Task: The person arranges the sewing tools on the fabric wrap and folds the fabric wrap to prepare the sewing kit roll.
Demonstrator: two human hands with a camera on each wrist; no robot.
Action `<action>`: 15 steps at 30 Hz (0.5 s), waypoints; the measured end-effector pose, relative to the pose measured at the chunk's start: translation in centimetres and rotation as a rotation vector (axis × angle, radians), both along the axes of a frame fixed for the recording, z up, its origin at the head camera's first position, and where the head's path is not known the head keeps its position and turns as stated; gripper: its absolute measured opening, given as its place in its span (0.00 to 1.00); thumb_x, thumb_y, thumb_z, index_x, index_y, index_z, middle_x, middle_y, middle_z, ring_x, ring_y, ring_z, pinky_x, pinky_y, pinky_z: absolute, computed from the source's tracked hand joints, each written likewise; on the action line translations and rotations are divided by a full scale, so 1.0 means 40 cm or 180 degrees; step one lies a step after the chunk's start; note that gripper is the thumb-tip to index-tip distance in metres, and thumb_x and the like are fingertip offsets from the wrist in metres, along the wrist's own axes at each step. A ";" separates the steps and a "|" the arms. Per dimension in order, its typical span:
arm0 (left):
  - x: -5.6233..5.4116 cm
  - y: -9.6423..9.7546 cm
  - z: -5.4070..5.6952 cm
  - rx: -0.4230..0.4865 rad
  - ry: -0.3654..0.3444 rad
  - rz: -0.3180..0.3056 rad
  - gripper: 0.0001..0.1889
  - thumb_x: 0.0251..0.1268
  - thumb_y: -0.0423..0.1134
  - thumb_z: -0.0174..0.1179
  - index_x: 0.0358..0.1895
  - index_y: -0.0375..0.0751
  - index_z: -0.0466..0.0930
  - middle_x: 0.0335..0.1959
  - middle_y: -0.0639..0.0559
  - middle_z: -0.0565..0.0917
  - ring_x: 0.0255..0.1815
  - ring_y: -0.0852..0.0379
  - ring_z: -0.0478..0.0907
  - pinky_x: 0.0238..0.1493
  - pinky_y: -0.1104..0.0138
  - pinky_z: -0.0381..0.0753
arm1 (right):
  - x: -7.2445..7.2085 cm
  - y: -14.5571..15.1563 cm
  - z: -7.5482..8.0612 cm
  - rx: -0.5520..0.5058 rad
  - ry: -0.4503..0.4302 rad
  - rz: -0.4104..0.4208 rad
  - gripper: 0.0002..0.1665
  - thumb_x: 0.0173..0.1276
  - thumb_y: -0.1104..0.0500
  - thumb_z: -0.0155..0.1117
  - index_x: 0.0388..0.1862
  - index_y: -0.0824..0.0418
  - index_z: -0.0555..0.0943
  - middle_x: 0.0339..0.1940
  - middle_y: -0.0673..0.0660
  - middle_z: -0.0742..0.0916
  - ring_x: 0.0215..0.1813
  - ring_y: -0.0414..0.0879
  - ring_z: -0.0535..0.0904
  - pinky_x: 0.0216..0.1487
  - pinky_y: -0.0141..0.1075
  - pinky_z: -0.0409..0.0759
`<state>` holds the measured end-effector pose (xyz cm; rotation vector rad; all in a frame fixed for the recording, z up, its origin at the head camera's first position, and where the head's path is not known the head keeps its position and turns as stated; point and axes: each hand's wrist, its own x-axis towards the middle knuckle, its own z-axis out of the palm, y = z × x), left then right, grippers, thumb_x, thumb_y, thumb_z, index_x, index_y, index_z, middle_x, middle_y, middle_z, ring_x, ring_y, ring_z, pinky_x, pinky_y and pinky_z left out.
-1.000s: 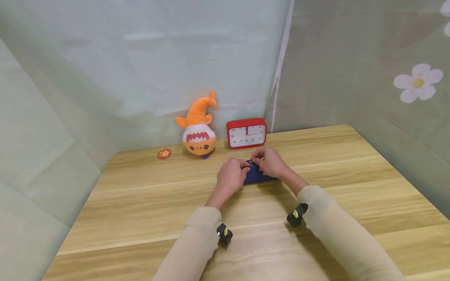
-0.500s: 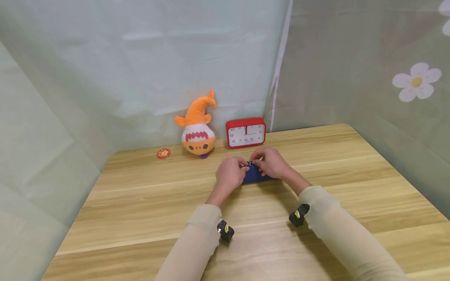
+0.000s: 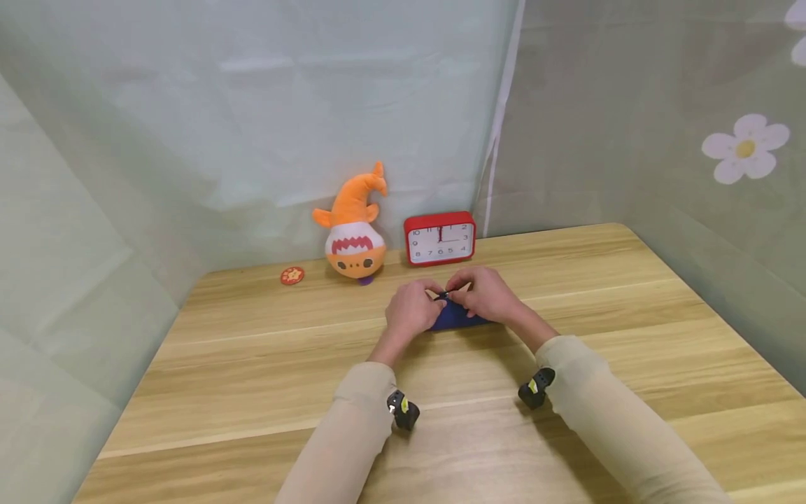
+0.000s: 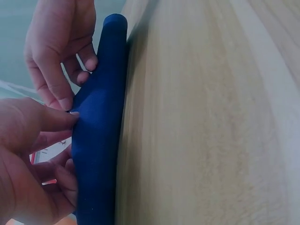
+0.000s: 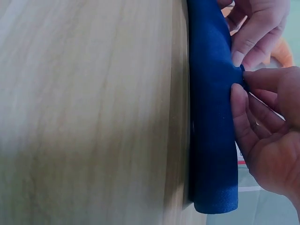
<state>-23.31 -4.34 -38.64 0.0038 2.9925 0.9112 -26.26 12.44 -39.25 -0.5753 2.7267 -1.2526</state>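
A long, dark blue fabric pencil case [image 3: 456,316] lies across the table, rounded at its ends in the wrist views. My left hand [image 3: 409,308] pinches the upper edge of the case between thumb and forefinger, near its middle. Right beside it, my right hand [image 3: 488,294] pinches a small dark zipper pull [image 5: 244,85] on top, and its other fingers touch the case's side. The fingertips of both hands almost meet. The left end of the case is hidden behind my left hand in the head view.
Behind the hands stands a red alarm clock [image 3: 439,239]. An orange and white plush toy [image 3: 355,245] leans on the backdrop to its left, with a small round red badge [image 3: 292,275] beside it. Cloth walls enclose the wooden table [image 3: 252,392] at the back and sides.
My right hand has shifted very slightly toward the left hand along the top of the case. The case appears a little further left. Clock, plush toy and badge stay put.
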 end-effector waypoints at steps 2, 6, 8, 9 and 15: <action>0.000 -0.001 0.002 0.0012 -0.0033 -0.0008 0.10 0.70 0.44 0.70 0.51 0.52 0.90 0.42 0.49 0.89 0.42 0.50 0.83 0.38 0.58 0.79 | 0.000 -0.001 0.002 -0.0001 -0.0045 -0.0006 0.09 0.73 0.63 0.67 0.48 0.63 0.88 0.47 0.62 0.91 0.20 0.41 0.80 0.27 0.35 0.83; -0.001 0.000 0.006 -0.0007 -0.0107 -0.0028 0.09 0.71 0.44 0.69 0.50 0.51 0.88 0.43 0.48 0.89 0.44 0.49 0.82 0.40 0.57 0.79 | 0.000 -0.004 0.006 0.0032 -0.0045 0.0028 0.09 0.72 0.64 0.67 0.48 0.65 0.87 0.46 0.62 0.91 0.20 0.40 0.80 0.26 0.35 0.82; -0.003 0.000 0.007 -0.0051 -0.0129 -0.0028 0.08 0.71 0.44 0.69 0.50 0.52 0.88 0.44 0.48 0.88 0.44 0.49 0.82 0.40 0.57 0.79 | -0.002 -0.005 0.005 0.0054 -0.0006 0.0063 0.09 0.72 0.65 0.67 0.48 0.65 0.87 0.46 0.62 0.92 0.20 0.40 0.80 0.26 0.34 0.82; -0.004 0.001 0.008 -0.0067 -0.0138 -0.0028 0.08 0.72 0.44 0.69 0.49 0.52 0.87 0.44 0.48 0.88 0.44 0.49 0.81 0.40 0.57 0.78 | -0.002 -0.006 0.005 0.0060 0.0021 0.0072 0.08 0.72 0.65 0.67 0.47 0.65 0.87 0.46 0.62 0.92 0.20 0.40 0.80 0.26 0.34 0.82; -0.007 0.001 0.011 -0.0118 -0.0184 -0.0075 0.06 0.73 0.44 0.67 0.48 0.52 0.86 0.46 0.48 0.86 0.45 0.49 0.79 0.39 0.58 0.75 | 0.000 -0.006 0.009 0.0082 0.0140 0.0049 0.06 0.71 0.66 0.69 0.44 0.64 0.89 0.42 0.60 0.93 0.19 0.40 0.79 0.26 0.33 0.81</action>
